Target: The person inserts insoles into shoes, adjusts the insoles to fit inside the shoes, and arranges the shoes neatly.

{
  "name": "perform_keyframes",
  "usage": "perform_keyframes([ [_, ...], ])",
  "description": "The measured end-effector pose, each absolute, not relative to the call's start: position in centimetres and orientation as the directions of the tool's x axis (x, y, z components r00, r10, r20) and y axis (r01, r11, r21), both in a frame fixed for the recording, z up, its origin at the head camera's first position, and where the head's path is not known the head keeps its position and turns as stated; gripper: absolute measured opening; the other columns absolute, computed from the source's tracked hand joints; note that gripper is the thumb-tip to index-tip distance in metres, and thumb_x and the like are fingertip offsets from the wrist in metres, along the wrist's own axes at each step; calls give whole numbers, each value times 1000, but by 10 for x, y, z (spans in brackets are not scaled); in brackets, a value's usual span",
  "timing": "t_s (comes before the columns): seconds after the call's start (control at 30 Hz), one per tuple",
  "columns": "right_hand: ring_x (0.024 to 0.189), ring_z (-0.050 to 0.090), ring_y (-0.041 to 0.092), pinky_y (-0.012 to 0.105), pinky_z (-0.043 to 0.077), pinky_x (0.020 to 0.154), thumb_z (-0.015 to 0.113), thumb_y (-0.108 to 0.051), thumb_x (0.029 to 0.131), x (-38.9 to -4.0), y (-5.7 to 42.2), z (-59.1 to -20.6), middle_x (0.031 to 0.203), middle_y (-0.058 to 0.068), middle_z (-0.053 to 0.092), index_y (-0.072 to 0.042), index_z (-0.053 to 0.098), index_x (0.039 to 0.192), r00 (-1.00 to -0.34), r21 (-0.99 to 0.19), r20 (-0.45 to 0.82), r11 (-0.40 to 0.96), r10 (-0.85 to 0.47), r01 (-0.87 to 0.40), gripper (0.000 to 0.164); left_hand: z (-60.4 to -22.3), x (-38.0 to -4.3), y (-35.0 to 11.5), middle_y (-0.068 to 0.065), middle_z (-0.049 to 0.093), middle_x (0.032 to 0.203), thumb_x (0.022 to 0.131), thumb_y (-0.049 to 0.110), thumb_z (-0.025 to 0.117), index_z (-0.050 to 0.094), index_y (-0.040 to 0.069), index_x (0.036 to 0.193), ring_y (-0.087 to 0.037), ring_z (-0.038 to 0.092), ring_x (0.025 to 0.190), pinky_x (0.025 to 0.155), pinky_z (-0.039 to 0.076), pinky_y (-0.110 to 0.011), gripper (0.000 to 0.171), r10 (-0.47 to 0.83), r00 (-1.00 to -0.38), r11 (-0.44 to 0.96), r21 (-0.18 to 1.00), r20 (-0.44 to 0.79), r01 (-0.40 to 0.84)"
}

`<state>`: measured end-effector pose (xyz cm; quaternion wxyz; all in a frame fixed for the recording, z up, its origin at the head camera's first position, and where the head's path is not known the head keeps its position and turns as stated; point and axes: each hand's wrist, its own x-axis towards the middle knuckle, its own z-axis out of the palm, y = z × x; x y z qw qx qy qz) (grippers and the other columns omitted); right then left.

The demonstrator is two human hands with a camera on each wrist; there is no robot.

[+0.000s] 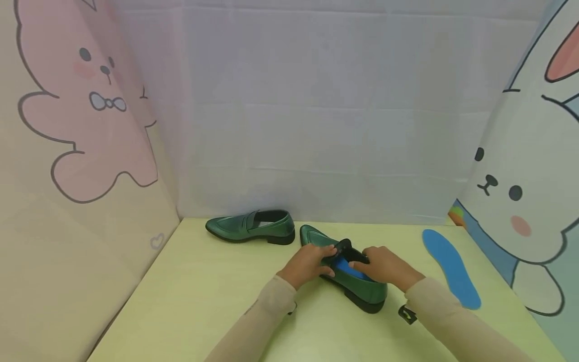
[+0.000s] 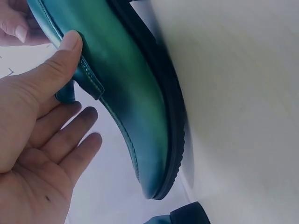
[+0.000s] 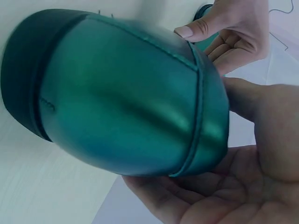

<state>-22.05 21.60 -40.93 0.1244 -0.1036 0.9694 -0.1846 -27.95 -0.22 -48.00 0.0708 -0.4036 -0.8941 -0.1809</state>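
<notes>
A green loafer (image 1: 362, 286) sits on the table, toe pointing away to the left, with a blue insole (image 1: 349, 268) showing inside its opening. My left hand (image 1: 307, 264) pinches the loafer by the strap at the front of the opening; in the left wrist view its thumb (image 2: 65, 51) lies on the upper. At the opening's far side, toward the heel, my right hand (image 1: 388, 266) grips the rim, thumb reaching inside. The right wrist view shows the loafer's heel end (image 3: 126, 98) in front of that hand, partly hiding its fingers.
Another green loafer (image 1: 253, 227) stands at the back left of the table (image 1: 217, 291), toe to the left. A second blue insole (image 1: 452, 269) lies flat on the right side. White cloth (image 1: 316, 110) hangs behind, and printed side panels rise at both sides.
</notes>
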Motion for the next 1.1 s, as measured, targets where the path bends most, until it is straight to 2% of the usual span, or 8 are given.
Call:
perform_keyframes([
  [0.13, 84, 60, 23, 46, 49, 75, 56, -48, 90, -221, 218, -409, 95, 10, 62, 6, 56, 117, -948, -379, -186, 909, -259, -174, 60, -474, -276, -1, 3, 48, 134, 75, 44, 69, 53, 20, 131, -9, 54, 108, 86, 41, -15, 63, 702, -667, 620, 249, 249, 744],
  [0.4, 94, 59, 31, 46, 48, 80, 51, -25, 96, -223, 224, -408, 105, 16, 62, 3, 59, 115, -943, -371, -102, 892, -316, -259, 35, -467, -268, 0, 1, 45, 138, 80, 36, 69, 51, 18, 133, -11, 52, 112, 88, 40, -15, 58, 717, -652, 621, 197, 248, 758],
  [0.5, 94, 60, 31, 46, 48, 80, 49, -19, 97, -227, 226, -407, 108, 19, 61, 3, 54, 123, -942, -384, -89, 884, -325, -268, 35, -467, -266, 0, 1, 45, 138, 82, 33, 68, 51, 17, 133, -11, 53, 111, 87, 40, -15, 57, 726, -637, 610, 184, 260, 770],
  [0.6, 94, 60, 30, 45, 48, 80, 47, -14, 97, -232, 225, -406, 112, 21, 60, -1, 44, 135, -933, -396, -81, 871, -350, -293, 41, -468, -264, 0, 1, 43, 140, 83, 31, 67, 50, 17, 134, -11, 52, 112, 88, 40, -15, 56, 734, -627, 601, 179, 262, 779],
  [0.7, 96, 60, 32, 45, 47, 80, 47, -9, 96, -238, 224, -409, 116, 23, 58, -6, 39, 141, -918, -390, -62, 856, -391, -339, 45, -470, -263, -1, 1, 41, 141, 84, 29, 67, 49, 18, 135, -11, 52, 112, 89, 39, -15, 55, 747, -609, 586, 171, 267, 792],
  [0.83, 103, 57, 34, 46, 47, 83, 48, -7, 95, -245, 222, -414, 119, 23, 57, -6, 46, 136, -907, -373, -39, 848, -419, -376, 41, -473, -261, -1, 2, 40, 142, 86, 25, 66, 47, 18, 136, -12, 50, 115, 90, 38, -16, 54, 768, -567, 548, 153, 297, 822],
  [1.1, 96, 60, 29, 41, 49, 77, 51, -8, 93, -249, 222, -422, 115, 19, 60, -3, 60, 120, -921, -386, -8, 851, -391, -357, 29, -481, -260, -2, 2, 36, 146, 93, 16, 58, 49, 17, 135, -10, 37, 127, 96, 33, -16, 43, 839, -459, 433, 151, 293, 889],
])
